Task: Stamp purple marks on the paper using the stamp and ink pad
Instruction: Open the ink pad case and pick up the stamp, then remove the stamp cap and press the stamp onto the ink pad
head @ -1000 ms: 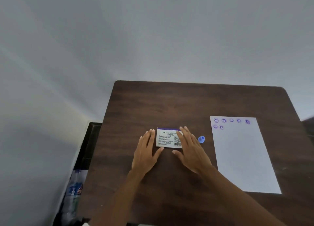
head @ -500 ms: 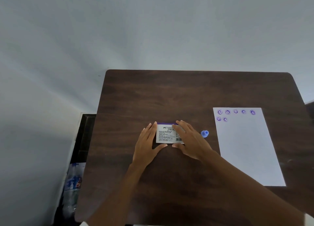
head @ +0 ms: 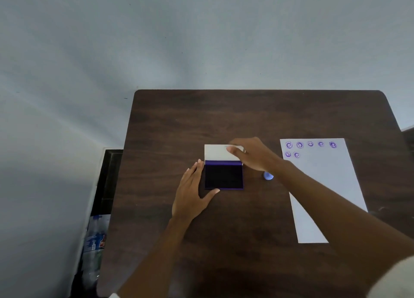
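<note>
The ink pad (head: pixel 224 175) lies open in the middle of the dark wooden table (head: pixel 246 114), its dark purple pad showing. Its white lid (head: pixel 216 152) is flipped up at the far side, and my right hand (head: pixel 255 154) pinches the lid's right edge. My left hand (head: pixel 191 190) rests flat on the table against the pad's left side, thumb at its near corner. A small blue stamp (head: pixel 268 176) lies just right of the pad, partly under my right wrist. The white paper (head: pixel 331 185) at the right carries several purple round marks near its top edge.
The table's far edge meets a pale wall. Past the table's left edge, a dark shelf (head: pixel 109 176) and plastic bottles (head: pixel 95 244) sit low on the floor. My right forearm crosses over the paper's near left part.
The ink pad was shut with its printed lid down; now the lid is lifted back by my right hand and the purple pad is exposed. My left hand stayed at the left side.
</note>
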`<action>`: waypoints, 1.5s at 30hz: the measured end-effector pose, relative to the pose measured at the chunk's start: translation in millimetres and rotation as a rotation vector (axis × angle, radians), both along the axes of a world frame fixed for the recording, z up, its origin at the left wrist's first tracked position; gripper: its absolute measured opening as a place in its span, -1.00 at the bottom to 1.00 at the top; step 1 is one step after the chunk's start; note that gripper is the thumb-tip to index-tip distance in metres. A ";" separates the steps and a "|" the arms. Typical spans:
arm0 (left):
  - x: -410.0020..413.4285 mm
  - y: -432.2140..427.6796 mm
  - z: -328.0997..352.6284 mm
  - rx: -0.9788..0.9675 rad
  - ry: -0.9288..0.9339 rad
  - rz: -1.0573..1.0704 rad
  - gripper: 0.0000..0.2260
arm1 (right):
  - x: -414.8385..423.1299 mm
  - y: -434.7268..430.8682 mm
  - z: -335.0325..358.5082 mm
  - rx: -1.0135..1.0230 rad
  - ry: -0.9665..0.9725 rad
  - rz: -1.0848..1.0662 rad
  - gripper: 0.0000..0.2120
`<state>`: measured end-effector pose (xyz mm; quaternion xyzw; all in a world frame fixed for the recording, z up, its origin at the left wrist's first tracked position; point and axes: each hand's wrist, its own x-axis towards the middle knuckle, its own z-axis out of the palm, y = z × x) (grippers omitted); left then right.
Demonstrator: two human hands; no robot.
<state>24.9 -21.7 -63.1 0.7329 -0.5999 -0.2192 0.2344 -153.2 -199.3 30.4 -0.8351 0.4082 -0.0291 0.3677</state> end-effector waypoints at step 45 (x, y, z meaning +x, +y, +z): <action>-119.6 -23.7 49.8 -0.175 0.163 -0.032 -0.60 | -92.8 63.1 -23.2 -0.036 0.122 -0.417 -0.84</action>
